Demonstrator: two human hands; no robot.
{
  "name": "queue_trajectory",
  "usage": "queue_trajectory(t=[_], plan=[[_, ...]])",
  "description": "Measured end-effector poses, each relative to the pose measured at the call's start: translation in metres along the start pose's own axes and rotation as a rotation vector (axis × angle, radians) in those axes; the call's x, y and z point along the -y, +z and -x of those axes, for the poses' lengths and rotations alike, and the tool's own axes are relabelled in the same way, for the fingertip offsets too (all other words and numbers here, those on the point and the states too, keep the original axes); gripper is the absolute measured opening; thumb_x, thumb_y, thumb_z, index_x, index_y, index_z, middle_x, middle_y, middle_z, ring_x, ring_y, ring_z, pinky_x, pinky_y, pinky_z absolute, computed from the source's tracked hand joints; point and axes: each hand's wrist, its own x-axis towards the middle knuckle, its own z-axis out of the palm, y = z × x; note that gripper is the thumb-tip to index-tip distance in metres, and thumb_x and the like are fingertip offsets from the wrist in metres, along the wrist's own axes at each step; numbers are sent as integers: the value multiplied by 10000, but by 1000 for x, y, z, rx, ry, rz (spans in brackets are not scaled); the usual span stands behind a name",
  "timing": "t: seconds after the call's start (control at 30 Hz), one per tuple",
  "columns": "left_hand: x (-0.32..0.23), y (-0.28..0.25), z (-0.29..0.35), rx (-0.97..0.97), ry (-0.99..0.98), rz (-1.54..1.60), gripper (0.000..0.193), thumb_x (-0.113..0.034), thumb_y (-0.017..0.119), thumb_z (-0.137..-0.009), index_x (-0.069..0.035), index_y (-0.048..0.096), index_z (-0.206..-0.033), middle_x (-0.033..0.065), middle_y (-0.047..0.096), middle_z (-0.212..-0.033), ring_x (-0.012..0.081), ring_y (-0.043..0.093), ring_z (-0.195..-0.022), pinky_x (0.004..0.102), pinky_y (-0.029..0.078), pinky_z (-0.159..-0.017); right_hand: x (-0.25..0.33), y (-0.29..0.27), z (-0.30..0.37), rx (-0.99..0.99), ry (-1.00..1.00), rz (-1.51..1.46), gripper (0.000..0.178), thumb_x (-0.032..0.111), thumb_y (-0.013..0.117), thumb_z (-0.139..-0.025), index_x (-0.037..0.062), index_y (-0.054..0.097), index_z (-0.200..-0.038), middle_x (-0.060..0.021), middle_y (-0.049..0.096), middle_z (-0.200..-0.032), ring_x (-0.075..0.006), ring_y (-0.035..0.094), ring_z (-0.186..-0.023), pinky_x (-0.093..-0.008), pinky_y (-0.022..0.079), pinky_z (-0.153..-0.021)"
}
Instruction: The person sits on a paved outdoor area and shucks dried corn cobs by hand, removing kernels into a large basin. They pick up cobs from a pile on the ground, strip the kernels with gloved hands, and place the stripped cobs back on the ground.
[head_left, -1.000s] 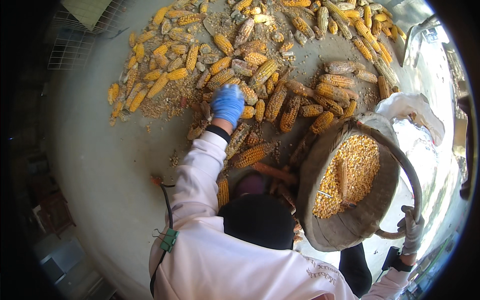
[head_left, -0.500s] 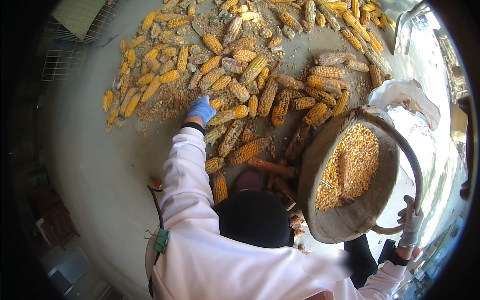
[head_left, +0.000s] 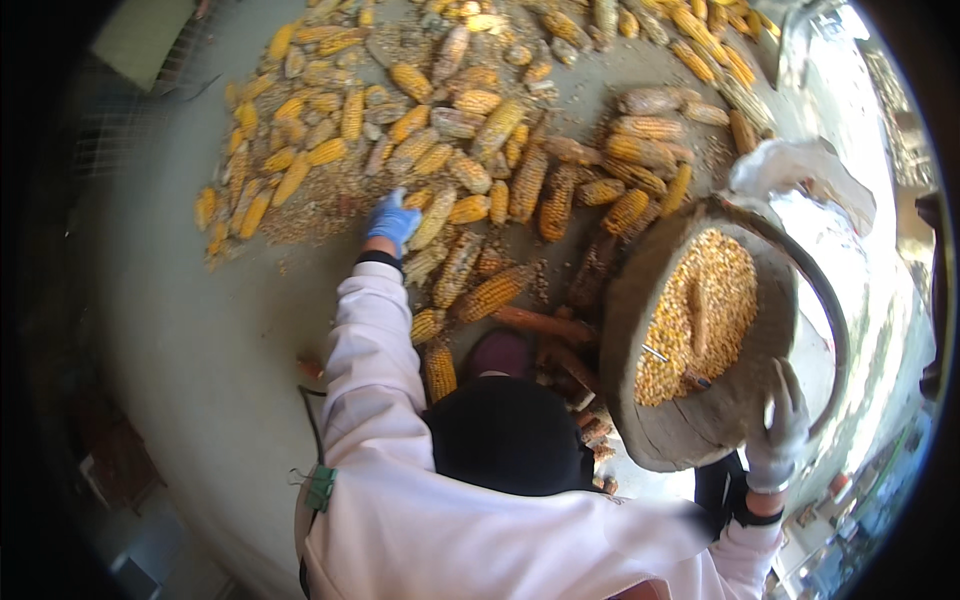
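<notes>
My left hand (head_left: pixel 393 220), in a blue glove, is among the corn cobs on the floor. Its fingers close at the side of a pale yellow corn cob (head_left: pixel 434 218), which stands out at a slant; part of the grip is hidden. On the right my right hand (head_left: pixel 780 425), in a light grey glove, is at the near right rim of a deep basket (head_left: pixel 640 300), fingers apart and nothing visible in them. Loose corn kernels (head_left: pixel 735 280) fill the bottom of the basket. A reddish bare cob (head_left: pixel 699 315) and a thin metal rod (head_left: pixel 654 353) lie on the kernels.
Many cobs (head_left: pixel 410 85) and loose kernels (head_left: pixel 315 210) spread over the grey floor ahead. Stripped cobs (head_left: pixel 545 324) lie by my shoe (head_left: pixel 500 352). A white sack (head_left: pixel 815 185) stands beyond the basket, whose arched handle (head_left: pixel 825 300) rises on its right.
My right hand has moved left from beside the basket handle to the rim. The pale cob by my left hand has turned to a steeper slant. The whole view has shifted slightly.
</notes>
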Motion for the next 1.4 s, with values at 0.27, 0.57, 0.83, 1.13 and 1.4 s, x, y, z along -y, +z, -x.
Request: queue_trajectory(t=[0.27, 0.57, 0.83, 1.13, 1.4], plan=[[17, 1, 0, 329, 20, 310, 753, -312, 728, -729, 85, 396, -1276, 169, 512, -1236, 245, 487, -1131, 341, 379, -937, -75, 102, -4, 536, 447, -32, 360, 329, 578, -806, 48, 611, -1030, -188, 619, -941, -337, 592, -898, -399, 464, -781], [-61, -22, 80, 13, 345, 15, 676, -285, 718, -735, 45, 433, -1252, 194, 571, -1119, 281, 588, -968, 339, 467, -841, -63, 214, -34, 538, 656, -1, 416, 386, 554, -816, 22, 556, -1018, -202, 612, -1012, -359, 582, -953, -423, 457, -820], [-199, -114, 190, 786, 520, 712, 637, -322, 656, -809, 40, 390, -1261, 105, 582, -926, 116, 596, -672, 229, 505, -573, -50, 115, -27, 288, 257, -102, 304, 227, 578, -781, 115, 559, -1063, -171, 615, -845, -352, 609, -786, -454, 480, -662], [-294, -161, 342, 1089, 812, 470, 557, -163, 721, -747, -5, 454, -1209, 50, 593, -954, 104, 590, -776, 250, 516, -678, -13, -32, 46, -66, 552, -1294, 396, 174, 603, -826, 10, 524, -1178, -66, 636, -966, -142, 608, -822, -290, 498, -724], [-326, -100, 421, 222, 1260, -141, 704, -342, 765, -672, 54, 456, -1165, 231, 574, -1042, 292, 580, -966, 335, 455, -859, 6, -54, 77, -224, 156, -1993, 629, 139, 563, -765, 23, 340, -1341, -125, 427, -1313, -231, 463, -1162, -389, 391, -975]])
